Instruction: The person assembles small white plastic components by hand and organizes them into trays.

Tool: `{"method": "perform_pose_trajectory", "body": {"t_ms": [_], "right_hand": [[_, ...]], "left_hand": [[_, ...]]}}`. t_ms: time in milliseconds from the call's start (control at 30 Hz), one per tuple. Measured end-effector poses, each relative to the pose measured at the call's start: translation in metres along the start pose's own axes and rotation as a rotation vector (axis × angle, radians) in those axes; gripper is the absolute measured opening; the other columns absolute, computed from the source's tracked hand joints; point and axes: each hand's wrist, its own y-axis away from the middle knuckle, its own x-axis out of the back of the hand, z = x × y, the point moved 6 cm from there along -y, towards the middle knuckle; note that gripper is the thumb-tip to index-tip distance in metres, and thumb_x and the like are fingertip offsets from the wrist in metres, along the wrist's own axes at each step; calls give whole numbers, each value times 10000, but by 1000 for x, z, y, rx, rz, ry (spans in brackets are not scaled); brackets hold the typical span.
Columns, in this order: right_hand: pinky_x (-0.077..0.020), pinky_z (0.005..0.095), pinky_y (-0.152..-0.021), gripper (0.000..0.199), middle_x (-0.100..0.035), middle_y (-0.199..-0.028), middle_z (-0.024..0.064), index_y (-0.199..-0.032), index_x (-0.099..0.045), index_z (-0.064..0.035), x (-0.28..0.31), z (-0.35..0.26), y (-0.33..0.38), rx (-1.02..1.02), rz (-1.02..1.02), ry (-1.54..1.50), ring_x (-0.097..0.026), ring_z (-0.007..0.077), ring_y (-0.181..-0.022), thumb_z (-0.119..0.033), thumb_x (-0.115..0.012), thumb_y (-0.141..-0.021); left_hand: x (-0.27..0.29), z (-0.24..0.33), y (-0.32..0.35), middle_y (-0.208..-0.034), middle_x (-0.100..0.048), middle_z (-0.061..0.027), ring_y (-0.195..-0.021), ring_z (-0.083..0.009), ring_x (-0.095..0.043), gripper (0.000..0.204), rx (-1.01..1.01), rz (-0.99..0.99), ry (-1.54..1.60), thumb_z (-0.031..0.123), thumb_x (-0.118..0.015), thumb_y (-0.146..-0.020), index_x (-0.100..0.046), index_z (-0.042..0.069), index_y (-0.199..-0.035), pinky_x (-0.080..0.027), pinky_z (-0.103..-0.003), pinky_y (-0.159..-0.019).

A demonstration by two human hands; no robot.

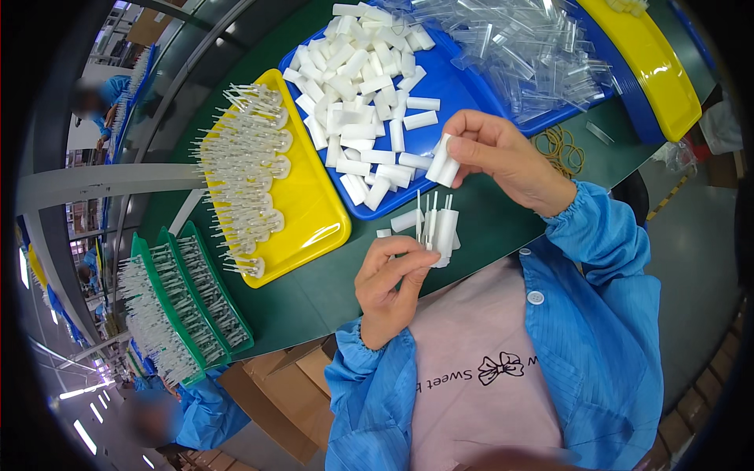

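Observation:
Pinched between the thumb and fingers of my left hand [386, 286] is a cluster of thin white rods [420, 220], their tips pointing up. White cylinders [448, 235] stand around part of the cluster, on its right side. Just above the rod tips, my right hand [503, 157] grips a couple of white foam-like cylinders [444, 162], apart from the rods. A loose white cylinder [405, 220] lies on the green table beside the left hand. Beyond both hands, a blue tray [448, 74] holds a heap of similar white cylinders [357, 86].
To the left, a yellow tray [326, 235] carries several clusters of thin rods on round bases. Green racks [212, 294] hold more rods. Clear plastic tubes [534, 59] pile up at the back right, near rubber bands [559, 151]. A cardboard box [287, 392] stands below the table edge.

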Motion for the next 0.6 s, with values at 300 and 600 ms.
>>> {"method": "perform_pose_trajectory", "body": {"t_ms": [300,600], "right_hand": [[-418,221,-764,168,-599,-863,-19,-981,-561,-73,-13,10,5,-98,-29,16,-553,50,-810,-213,-601,-898],[-394,212,-737,140,-591,-813,-21,-892,-577,-77,-14,1,-13,-158,-97,94,-522,44,-765,-199,-634,-852]], "left_hand": [[-5,7,-3,-925,-589,-83,-808,-172,-557,173,-48,-60,-94,-53,-667,-785,-705,42,-925,-444,-256,-679],[-9,22,-11,-897,-602,-87,-784,-238,-573,370,-230,-67,-328,-126,-671,-605,-703,45,-931,-463,-300,-658]]}}
